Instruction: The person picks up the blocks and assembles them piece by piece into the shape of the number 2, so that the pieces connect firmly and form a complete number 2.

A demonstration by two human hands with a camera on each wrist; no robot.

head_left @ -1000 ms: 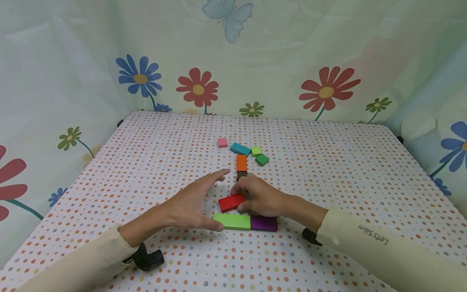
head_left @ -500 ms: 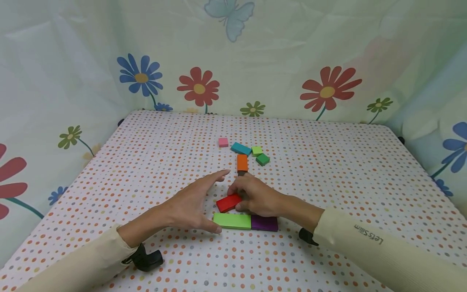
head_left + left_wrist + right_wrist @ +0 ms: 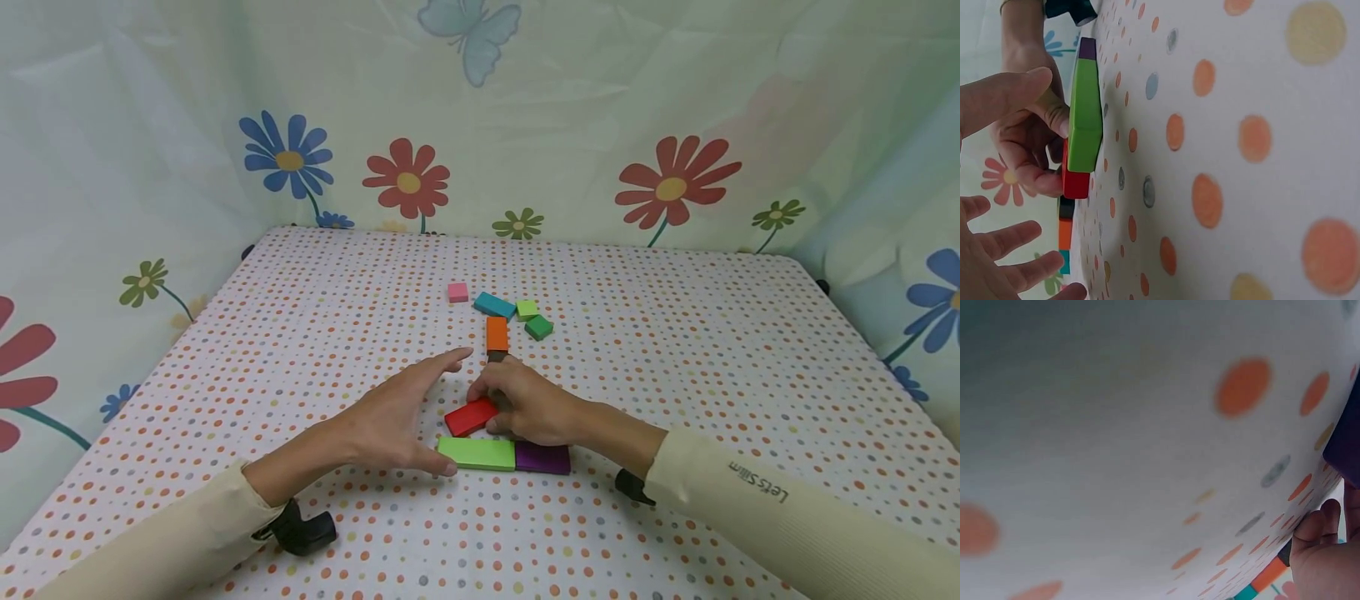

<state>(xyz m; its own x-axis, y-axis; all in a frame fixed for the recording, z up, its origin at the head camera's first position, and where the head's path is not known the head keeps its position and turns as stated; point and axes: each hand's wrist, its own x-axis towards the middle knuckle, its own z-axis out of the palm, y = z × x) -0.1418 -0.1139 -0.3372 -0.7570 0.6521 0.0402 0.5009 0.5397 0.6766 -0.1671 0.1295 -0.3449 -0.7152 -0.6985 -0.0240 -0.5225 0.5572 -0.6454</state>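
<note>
My right hand [image 3: 536, 408] pinches the right part of a flat red block [image 3: 467, 418] between thumb and fingers; that end is hidden behind the hand. The red block lies slanted just behind a light green block [image 3: 476, 454], whose right end meets a purple block [image 3: 542, 458]. To the left, my left hand [image 3: 386, 423] is held with fingers spread and holds nothing. Its thumb is by the left end of the light green block; whether they touch I cannot tell. In the left wrist view, the red block [image 3: 1076, 184] sticks out past the light green one.
Behind my right hand, a dark block [image 3: 497, 357] adjoins an orange block [image 3: 497, 333]. Farther back lie a blue block [image 3: 495, 306], a pink one [image 3: 457, 293], a small lime one [image 3: 527, 310] and a dark green one [image 3: 539, 327]. A dotted cloth [image 3: 675, 333] covers the table.
Over the last second the red block and my right hand have shifted slightly left. My left hand has stayed nearly still, spread beside the light green block.
</note>
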